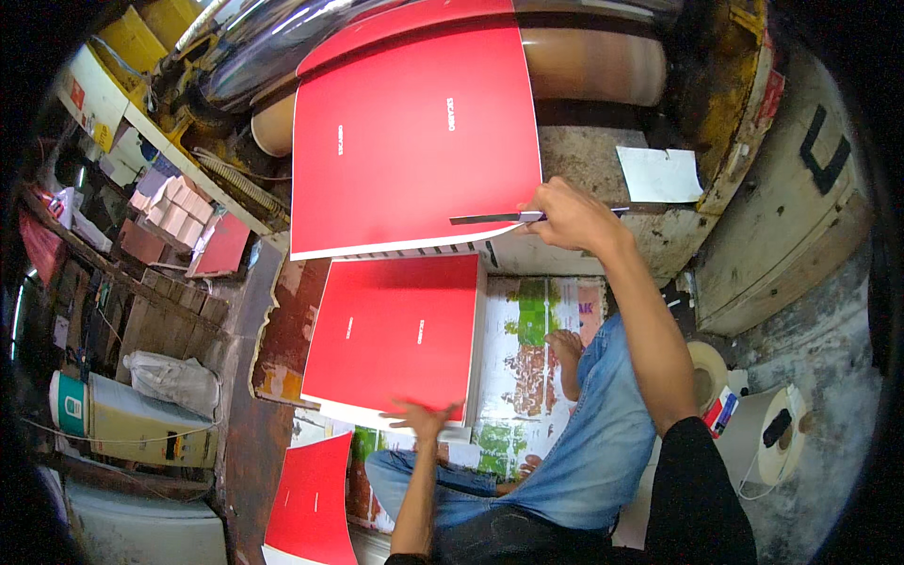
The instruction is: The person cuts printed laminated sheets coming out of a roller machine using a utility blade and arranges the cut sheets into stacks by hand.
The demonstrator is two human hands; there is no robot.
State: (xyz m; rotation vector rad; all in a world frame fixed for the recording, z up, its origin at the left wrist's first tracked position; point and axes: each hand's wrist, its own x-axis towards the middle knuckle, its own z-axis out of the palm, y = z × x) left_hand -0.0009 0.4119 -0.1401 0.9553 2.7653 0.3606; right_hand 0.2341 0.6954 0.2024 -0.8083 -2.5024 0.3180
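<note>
A large red printed sheet (pixel 414 141) hangs down from the machine's roller, its white edge curling at the bottom. My right hand (pixel 571 217) is at that sheet's lower right corner, closed around a box cutter (pixel 490 218) whose long thin blade points left across the red surface. Whether my fingers also pinch the sheet's edge is hidden. Below lies a stack of similar red sheets (pixel 395 325). Over its near edge my left hand (pixel 424 417) is open with fingers spread, slightly blurred and holding nothing; I cannot tell if it touches the top sheet.
Beyond the sheet is a shiny roller (pixel 292 56), with a tan roller (pixel 593 66) to its right. Another red sheet (pixel 309 499) lies at the lower left. A white paper (pixel 659 174) rests on the machine's right side. Film rolls (pixel 777 438) stand at the right, near my legs.
</note>
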